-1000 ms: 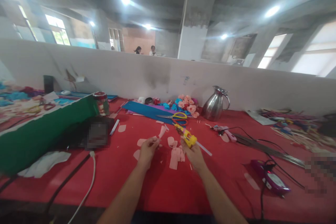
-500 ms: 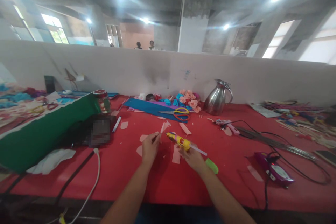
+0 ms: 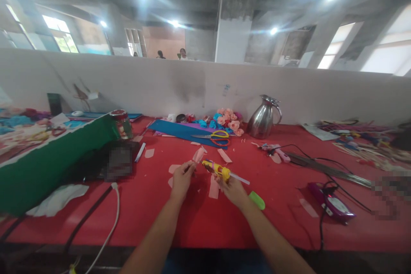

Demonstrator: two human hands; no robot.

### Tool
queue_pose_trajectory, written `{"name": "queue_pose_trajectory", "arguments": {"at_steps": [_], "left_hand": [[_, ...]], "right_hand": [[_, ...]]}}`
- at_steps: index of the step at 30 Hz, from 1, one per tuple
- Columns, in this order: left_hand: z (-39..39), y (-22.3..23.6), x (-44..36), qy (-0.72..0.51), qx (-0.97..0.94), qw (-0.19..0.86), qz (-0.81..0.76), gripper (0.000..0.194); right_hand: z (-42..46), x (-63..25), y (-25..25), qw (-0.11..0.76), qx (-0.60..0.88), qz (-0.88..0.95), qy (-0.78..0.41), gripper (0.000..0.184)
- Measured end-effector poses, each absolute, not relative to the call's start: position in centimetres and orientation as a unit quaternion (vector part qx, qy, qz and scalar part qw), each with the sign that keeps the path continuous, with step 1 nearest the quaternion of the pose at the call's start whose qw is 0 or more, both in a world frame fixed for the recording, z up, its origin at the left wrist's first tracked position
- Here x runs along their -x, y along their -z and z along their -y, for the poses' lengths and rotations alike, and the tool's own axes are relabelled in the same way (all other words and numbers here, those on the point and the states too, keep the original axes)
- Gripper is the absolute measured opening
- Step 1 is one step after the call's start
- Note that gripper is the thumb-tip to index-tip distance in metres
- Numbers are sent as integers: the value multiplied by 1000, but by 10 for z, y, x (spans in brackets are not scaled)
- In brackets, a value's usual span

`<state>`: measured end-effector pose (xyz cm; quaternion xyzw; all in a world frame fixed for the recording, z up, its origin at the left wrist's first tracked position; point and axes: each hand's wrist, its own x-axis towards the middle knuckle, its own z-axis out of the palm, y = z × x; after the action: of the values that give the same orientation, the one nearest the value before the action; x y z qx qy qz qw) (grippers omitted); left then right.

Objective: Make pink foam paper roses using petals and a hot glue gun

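Observation:
My right hand (image 3: 231,189) is closed around a yellow hot glue gun (image 3: 217,169), with a whitish glue stick (image 3: 240,179) jutting from its back end. The gun's nozzle points left, toward my left hand (image 3: 182,179). Pinched in my left fingertips is a pink paper petal (image 3: 198,154), apart from the nozzle. Beneath and around both hands lie cut pink paper pieces (image 3: 213,188) on the red tabletop (image 3: 199,227). A green object (image 3: 257,200) rests beside my right wrist.
Scissors (image 3: 212,136) lie on blue sheets (image 3: 173,131), near peach paper flowers (image 3: 231,120). A steel jug (image 3: 261,117) stands at the back. On the right are a purple power box (image 3: 332,203) and cords. At left are a lidded jar (image 3: 121,124) and a green panel (image 3: 61,162).
The pink petal at my left fingertips now shows a broader face. Both hands stay almost in place, and the whole view has shifted slightly.

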<state>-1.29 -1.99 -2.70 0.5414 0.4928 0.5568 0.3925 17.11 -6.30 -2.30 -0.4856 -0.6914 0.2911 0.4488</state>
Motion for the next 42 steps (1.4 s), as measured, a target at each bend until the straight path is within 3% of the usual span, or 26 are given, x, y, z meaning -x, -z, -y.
{"name": "queue_pose_trajectory", "arguments": {"at_steps": [42], "left_hand": [[25, 19, 10, -545, -530, 409, -504, 29]], "right_hand": [[66, -170, 19, 422, 547, 675, -262, 30]]}}
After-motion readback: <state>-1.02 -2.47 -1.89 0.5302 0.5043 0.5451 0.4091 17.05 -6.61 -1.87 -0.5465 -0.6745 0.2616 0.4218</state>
